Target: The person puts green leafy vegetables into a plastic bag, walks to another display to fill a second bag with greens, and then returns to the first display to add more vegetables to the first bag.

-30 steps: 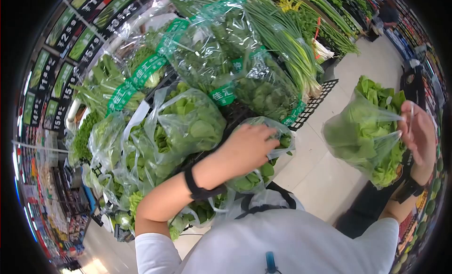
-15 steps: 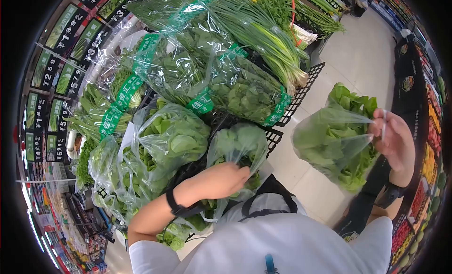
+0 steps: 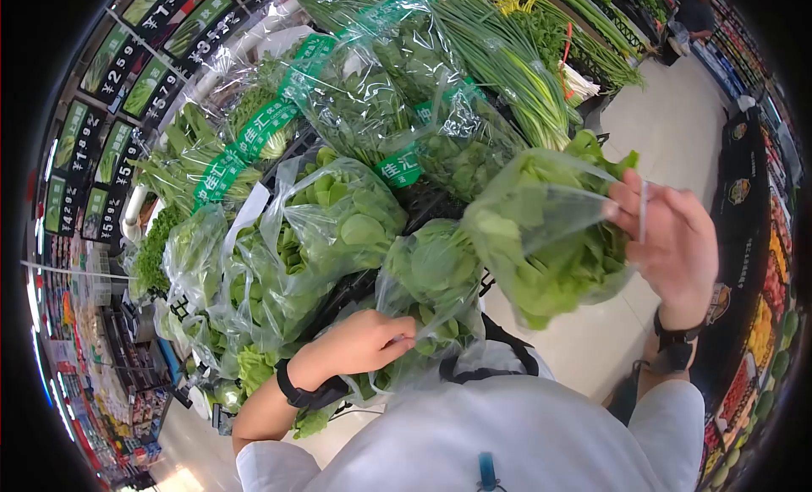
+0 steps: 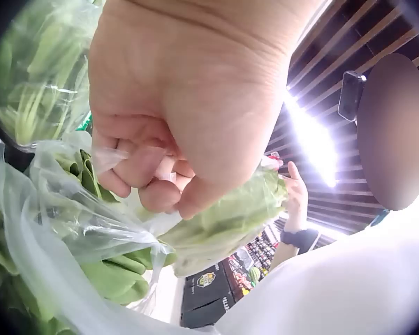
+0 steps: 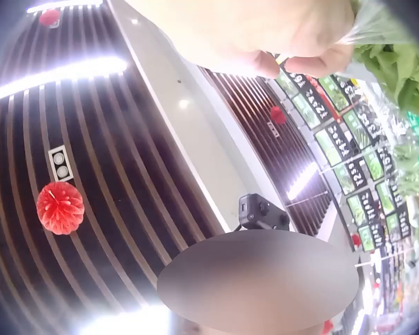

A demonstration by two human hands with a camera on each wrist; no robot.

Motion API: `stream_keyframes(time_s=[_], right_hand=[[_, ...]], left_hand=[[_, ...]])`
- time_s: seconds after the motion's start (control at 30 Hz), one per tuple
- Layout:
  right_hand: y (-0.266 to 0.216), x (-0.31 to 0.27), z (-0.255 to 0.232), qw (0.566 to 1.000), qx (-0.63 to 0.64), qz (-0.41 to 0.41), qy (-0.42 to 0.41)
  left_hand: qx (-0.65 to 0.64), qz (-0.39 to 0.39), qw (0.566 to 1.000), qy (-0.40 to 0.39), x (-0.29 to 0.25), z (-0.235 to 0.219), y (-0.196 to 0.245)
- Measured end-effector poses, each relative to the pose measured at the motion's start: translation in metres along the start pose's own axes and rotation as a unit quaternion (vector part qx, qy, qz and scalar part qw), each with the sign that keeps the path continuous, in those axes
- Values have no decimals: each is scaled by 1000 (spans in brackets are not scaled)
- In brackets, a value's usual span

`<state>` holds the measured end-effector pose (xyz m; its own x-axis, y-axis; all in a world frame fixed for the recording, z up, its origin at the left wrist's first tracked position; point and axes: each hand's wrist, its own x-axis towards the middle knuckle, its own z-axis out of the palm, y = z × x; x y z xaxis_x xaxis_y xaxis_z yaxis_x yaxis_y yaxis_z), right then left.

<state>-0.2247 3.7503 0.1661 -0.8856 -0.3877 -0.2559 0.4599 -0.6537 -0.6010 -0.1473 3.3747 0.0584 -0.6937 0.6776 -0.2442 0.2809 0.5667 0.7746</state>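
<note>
My right hand [image 3: 677, 247] pinches the gathered top of a clear plastic bag of lettuce [image 3: 550, 238], held up over the right edge of the vegetable display. Pale green leaves show through the film, with frilly ends sticking up at the back. My left hand [image 3: 359, 348], fingers curled, pinches the film of another clear bag of round-leaf greens [image 3: 436, 263] at the display's near edge. In the left wrist view, film runs up to the curled fingers of the left hand [image 4: 153, 139]. The right wrist view catches the lettuce [image 5: 398, 70] beside the right hand.
Other bagged greens [image 3: 355, 213] lie to the left, and green-taped packs [image 3: 381, 111] behind them. Scallions [image 3: 507, 77] lie at the back right. Price signs [image 3: 110, 77] line the far left. A tiled aisle [image 3: 668, 111] and fruit shelves [image 3: 761, 314] are on the right.
The lettuce bag has moved left with my right hand, from over the aisle to the display's edge. My left hand has drawn back toward my body from on top of the greens bag.
</note>
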Motion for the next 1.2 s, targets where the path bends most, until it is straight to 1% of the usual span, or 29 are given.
stream_keyframes(time_s=[0.03,0.07,0.17,0.2,0.27,0.3,0.37,0.4,0.43,0.5,0.53,0.57,0.63,0.67,0.7,0.77,0.9,0.97,1.0,1.03,1.1,1.13,1.17,1.2], right_hand=[[4,8,6,999,12,20,22],[9,19,7,999,15,35,26],[32,48,-13,999,7,39,23],[43,54,-21,999,6,40,23],[60,63,-31,995,3,69,66],[62,64,-29,995,3,72,65],[66,68,-27,994,16,81,74],[66,70,-25,993,16,87,72],[65,73,-23,995,10,76,67],[64,79,-21,996,4,69,60],[63,83,-20,996,6,70,59],[62,85,-20,996,7,73,58],[63,89,-18,995,4,78,61],[63,90,-17,995,2,78,63],[64,90,-17,995,2,80,63],[63,90,-16,995,0,81,57],[59,92,-19,995,10,86,52],[57,91,-19,994,10,90,59],[56,91,-18,994,11,88,61],[56,92,-16,994,14,92,59],[57,93,-9,994,17,97,56],[57,94,-4,992,23,114,48],[59,95,0,990,29,132,41],[62,97,4,990,30,131,41]], left_hand=[[25,4,1000,-12,-1,0,0],[24,4,1000,-11,-3,-2,0],[35,3,999,4,-4,-10,1],[20,0,1000,22,-2,-14,4],[9,6,999,44,4,-21,3],[7,3,999,46,8,-25,4],[13,53,996,68,13,-27,10],[63,66,995,45,12,-26,10],[61,61,995,46,9,-22,10],[220,86,971,-17,1,-11,7],[237,75,968,-27,-1,0,0],[235,72,969,-26,-1,4,-3],[301,49,952,-28,-2,11,-7],[333,58,941,6,-2,15,-11],[332,56,941,6,0,18,-15],[290,53,953,67,8,27,-19],[286,33,954,79,19,33,-17],[197,29,977,76,16,28,-6],[246,44,965,77,10,23,1],[246,46,965,76,4,16,8],[318,66,945,29,-10,2,23],[324,71,942,45,-15,-2,26],[325,72,942,44,-20,-9,31],[302,62,949,63,-24,-17,36]])
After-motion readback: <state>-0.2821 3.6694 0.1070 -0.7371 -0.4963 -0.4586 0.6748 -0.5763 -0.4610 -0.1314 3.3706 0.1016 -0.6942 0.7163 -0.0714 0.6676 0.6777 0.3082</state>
